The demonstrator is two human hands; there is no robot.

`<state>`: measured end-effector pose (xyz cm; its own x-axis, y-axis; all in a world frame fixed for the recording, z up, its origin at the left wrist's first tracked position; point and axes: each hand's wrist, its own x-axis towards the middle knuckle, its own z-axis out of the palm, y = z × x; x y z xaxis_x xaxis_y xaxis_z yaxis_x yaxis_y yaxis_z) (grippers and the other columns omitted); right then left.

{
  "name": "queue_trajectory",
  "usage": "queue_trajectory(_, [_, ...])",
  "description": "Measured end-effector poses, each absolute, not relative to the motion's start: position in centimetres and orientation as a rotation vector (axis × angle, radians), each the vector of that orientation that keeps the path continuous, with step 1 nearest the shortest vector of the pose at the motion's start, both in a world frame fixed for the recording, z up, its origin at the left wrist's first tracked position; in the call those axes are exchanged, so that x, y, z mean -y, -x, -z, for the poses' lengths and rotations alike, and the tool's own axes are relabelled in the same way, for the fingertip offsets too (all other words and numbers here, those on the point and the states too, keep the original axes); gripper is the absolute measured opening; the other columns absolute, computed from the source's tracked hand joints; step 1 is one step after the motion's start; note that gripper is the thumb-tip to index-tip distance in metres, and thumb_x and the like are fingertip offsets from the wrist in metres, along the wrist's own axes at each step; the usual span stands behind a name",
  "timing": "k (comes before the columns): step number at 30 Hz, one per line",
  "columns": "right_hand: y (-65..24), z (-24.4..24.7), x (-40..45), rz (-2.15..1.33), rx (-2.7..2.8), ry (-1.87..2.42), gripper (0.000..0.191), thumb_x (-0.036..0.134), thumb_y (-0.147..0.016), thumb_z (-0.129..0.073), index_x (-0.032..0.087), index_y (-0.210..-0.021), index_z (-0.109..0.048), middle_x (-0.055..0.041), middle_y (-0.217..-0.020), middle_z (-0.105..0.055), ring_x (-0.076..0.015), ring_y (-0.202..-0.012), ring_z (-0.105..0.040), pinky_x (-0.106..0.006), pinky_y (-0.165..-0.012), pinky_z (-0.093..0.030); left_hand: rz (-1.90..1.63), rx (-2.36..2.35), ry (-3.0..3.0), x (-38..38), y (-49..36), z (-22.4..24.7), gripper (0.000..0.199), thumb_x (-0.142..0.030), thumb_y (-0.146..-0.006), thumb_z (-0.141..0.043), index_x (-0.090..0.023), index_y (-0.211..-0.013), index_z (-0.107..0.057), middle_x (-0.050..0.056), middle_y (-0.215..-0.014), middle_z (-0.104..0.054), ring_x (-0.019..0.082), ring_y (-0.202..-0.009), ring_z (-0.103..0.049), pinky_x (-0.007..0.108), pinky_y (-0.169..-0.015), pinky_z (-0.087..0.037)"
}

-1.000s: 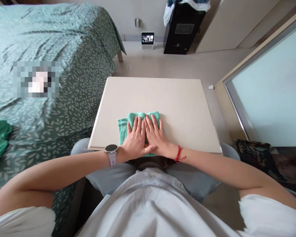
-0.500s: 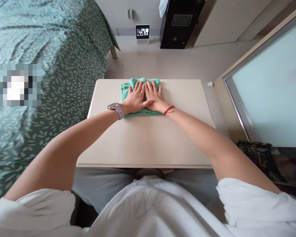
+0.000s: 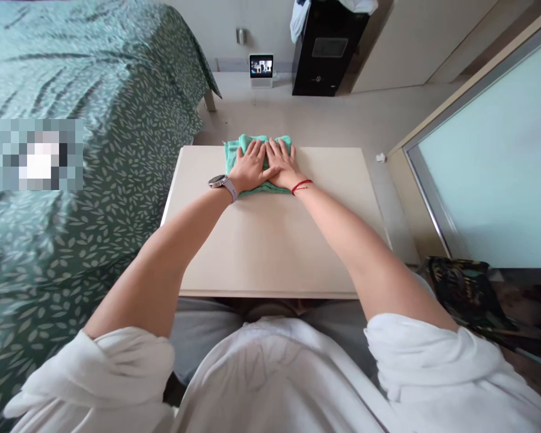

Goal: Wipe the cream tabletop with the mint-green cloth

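A green towel (image 3: pixel 231 156) lies folded on the far edge of the pale tabletop (image 3: pixel 270 252), its back part reaching past that edge. My left hand (image 3: pixel 251 167) is flat on the towel, fingers spread and pointing away from me. Beside it my right hand (image 3: pixel 283 167) presses on the towel in the same way, and the thumbs meet or overlap in the middle. Neither hand is closed around the cloth. A watch (image 3: pixel 218 181) is on my left wrist and a red string bracelet (image 3: pixel 301 185) on my right.
To the left stands a bed with a green leaf-patterned cover (image 3: pixel 130 120). On the floor beyond the table are a small lit screen (image 3: pixel 261 67) and a black cabinet (image 3: pixel 324 60). A frosted panel (image 3: pixel 491 162) rises at the right, with a dark bag (image 3: pixel 464 288) below it.
Both hands and the towel have slid a little away from me, so the towel now sticks out farther over the far edge. My head view has shifted slightly.
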<state>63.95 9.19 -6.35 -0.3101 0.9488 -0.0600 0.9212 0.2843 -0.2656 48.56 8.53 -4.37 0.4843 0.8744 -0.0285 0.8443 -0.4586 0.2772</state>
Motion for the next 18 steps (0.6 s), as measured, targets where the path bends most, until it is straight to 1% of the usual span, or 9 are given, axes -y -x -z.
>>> queue_trajectory(3, [-64.1, 6.8, -5.9, -0.346, 2.443, 1.773, 0.084, 0.032, -0.11, -0.04, 0.002, -0.187, -0.023, -0.0246, -0.198, -0.014, -0.0449, -0.183, -0.011, -0.079, -0.144, -0.01, -0.136, -1.442, -2.498, -5.1, -48.6, 4.1, 0.107, -0.076, -0.115, -0.029, 0.006, -0.184, -0.025, 0.032, -0.191, -0.018, 0.047, -0.182, -0.014, 0.069, -0.144, -0.01])
queue_trajectory(6, [-64.4, 7.5, -0.9, -0.304, 2.44, 1.737, 0.082, 0.033, -0.112, -0.04, 0.003, -0.187, -0.027, -0.0253, -0.197, -0.019, -0.0452, -0.183, -0.014, -0.077, -0.144, -0.014, -0.111, -1.412, -2.511, -0.3, -48.6, 4.3, 0.113, -0.081, -0.113, -0.03, 0.009, -0.183, -0.025, 0.034, -0.191, -0.017, 0.049, -0.181, -0.012, 0.07, -0.144, -0.011])
queue_trajectory(9, [-64.8, 7.8, 5.5, -0.256, 2.459, 1.716, 0.082, 0.038, -0.113, -0.042, 0.001, -0.186, -0.031, -0.0265, -0.195, -0.024, -0.0458, -0.182, -0.018, -0.075, -0.144, -0.018, -0.117, -1.371, -2.518, 5.4, -48.5, 4.9, 0.121, -0.088, -0.11, -0.028, 0.009, -0.182, -0.027, 0.036, -0.19, -0.018, 0.051, -0.181, -0.012, 0.072, -0.144, -0.011])
queue_trajectory(13, [-65.4, 8.1, 14.1, -0.182, 2.5, 1.709, 0.084, 0.038, -0.11, -0.048, -0.001, -0.184, -0.034, -0.0273, -0.193, -0.028, -0.0476, -0.181, -0.021, -0.073, -0.144, -0.024, -0.143, -1.247, -2.529, 12.7, -48.4, 5.9, 0.133, -0.098, -0.103, -0.026, 0.01, -0.181, -0.029, 0.038, -0.189, -0.017, 0.054, -0.18, -0.011, 0.075, -0.143, -0.01])
queue_trajectory(16, [-65.8, 8.5, 17.9, -0.139, 2.501, 1.716, 0.086, 0.038, -0.108, -0.051, -0.001, -0.183, -0.037, -0.0266, -0.193, -0.029, -0.0484, -0.181, -0.023, -0.073, -0.143, -0.027, -0.134, -1.157, -2.546, 15.7, -48.3, 6.5, 0.137, -0.101, -0.101, -0.029, 0.01, -0.181, -0.03, 0.038, -0.188, -0.016, 0.056, -0.18, -0.011, 0.078, -0.142, -0.01])
queue_trajectory(18, [-65.9, 8.6, 18.1, -0.138, 2.514, 1.723, 0.087, 0.039, -0.108, -0.052, 0.0, -0.184, -0.036, -0.0261, -0.194, -0.028, -0.0484, -0.181, -0.022, -0.074, -0.143, -0.028, -0.11, -1.155, -2.541, 15.9, -48.5, 6.5, 0.138, -0.101, -0.099, -0.033, 0.01, -0.181, -0.03, 0.037, -0.188, -0.015, 0.057, -0.179, -0.01, 0.079, -0.142, -0.012])
